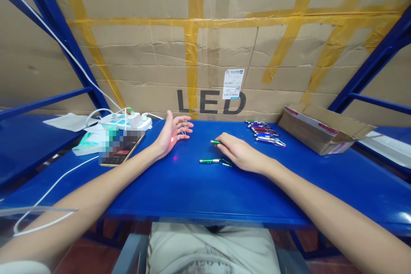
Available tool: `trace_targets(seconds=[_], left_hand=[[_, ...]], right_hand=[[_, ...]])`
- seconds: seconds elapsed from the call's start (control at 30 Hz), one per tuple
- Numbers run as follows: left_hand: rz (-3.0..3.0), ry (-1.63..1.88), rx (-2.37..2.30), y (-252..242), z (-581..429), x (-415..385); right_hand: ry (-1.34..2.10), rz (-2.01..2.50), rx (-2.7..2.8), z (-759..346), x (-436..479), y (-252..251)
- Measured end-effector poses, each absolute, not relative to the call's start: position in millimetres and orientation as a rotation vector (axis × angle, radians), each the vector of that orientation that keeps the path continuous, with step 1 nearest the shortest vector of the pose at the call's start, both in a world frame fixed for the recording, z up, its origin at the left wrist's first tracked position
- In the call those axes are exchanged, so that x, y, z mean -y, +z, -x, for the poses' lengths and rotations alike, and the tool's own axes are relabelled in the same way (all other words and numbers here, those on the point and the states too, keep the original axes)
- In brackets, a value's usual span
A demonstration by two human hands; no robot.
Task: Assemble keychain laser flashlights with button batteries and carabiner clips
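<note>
My right hand (236, 150) is closed around a small green pen-shaped light (215, 142), whose tip points left. Opposite it, my left hand (173, 135) is raised on edge with spread fingers and holds nothing. A red light spot shows on its palm, and a fainter pinkish spot lies on the blue table (192, 192) beside it. Between my hands and nearer to me lies another green light (209, 161) with a carabiner clip, close to my right hand's fingers. Several lights with clips (265, 133), in green, red, blue and purple, lie in a group at the back right.
An open cardboard box (321, 132) stands at the right. At the left are a white power strip (141, 123) with cables, a phone (123, 152) and a greenish-white packet (85, 147). A large taped carton (144, 64) marked LED walls off the back.
</note>
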State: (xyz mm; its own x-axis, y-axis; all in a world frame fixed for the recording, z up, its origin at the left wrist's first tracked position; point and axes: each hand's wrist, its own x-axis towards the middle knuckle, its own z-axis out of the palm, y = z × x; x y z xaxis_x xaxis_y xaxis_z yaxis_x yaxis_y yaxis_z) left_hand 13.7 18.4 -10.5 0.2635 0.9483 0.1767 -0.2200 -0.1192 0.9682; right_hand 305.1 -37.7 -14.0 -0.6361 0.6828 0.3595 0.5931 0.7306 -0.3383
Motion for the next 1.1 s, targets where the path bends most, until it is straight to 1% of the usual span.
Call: trace_targets(seconds=[0.2, 0.33, 0.53, 0.63, 0.7, 0.87, 1.1], left_hand=[[-1.306, 1.183, -0.776, -9, -15, -16], [-1.404, 1.165, -0.862, -12, -17, -16], [-1.906, 0.916, -0.837, -15, -25, 1], [-2.08, 0.884, -0.825, -13, -30, 13], [-2.116, 0.892, -0.813, -12, -33, 19], [-2.116, 0.784, -0.756, -11, -35, 24], [-2.23, 0.821, -0.789, -12, -30, 18]], right_hand=[[0.28, 0.966, 2.431, -306, 37, -15], [0.261, 0.924, 2.448, -306, 36, -17], [0.267, 0.937, 2.435, -303, 36, -18], [0.292, 0.94, 2.468, -299, 41, -14], [0.314, 0.937, 2.489, -295, 45, -11], [0.344, 0.924, 2.521, -290, 51, -9], [0.383, 0.964, 2.505, -292, 48, -8]])
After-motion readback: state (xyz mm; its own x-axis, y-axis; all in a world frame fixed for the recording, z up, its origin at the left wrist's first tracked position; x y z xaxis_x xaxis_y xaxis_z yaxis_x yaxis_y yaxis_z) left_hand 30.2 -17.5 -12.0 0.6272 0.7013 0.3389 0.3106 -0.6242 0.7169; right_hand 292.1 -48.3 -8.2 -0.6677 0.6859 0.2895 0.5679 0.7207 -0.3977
